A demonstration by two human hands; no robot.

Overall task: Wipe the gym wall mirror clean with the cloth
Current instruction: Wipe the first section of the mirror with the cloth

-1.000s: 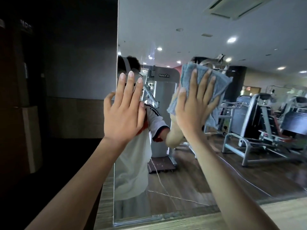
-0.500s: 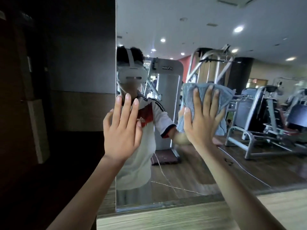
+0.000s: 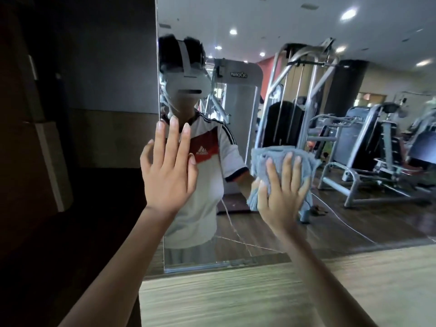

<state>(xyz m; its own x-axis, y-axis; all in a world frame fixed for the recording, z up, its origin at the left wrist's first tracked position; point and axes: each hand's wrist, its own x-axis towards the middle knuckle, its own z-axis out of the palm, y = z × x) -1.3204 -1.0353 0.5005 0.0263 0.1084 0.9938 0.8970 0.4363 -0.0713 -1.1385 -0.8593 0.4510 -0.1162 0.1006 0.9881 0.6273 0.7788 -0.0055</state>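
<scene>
The right grip point(image 3: 280, 199), fingers spread straight, presses the blue cloth point(image 3: 278, 154) flat against the mirror point(image 3: 259, 232), while the left grip point(image 3: 168, 173) is raised, fingers straight, at the mirror's left edge.

Both arms are bare down to the left hand point(image 3: 168, 175) and the right hand point(image 3: 280, 197). In the mirror point(image 3: 295, 24) the person wears a white T-shirt point(image 3: 200, 201) with a red chest patch, maybe 3 black shoulder stripes and dark sleeve edges, plus a grey headset point(image 3: 188, 87) with 1 top strap point(image 3: 185, 57).
</scene>
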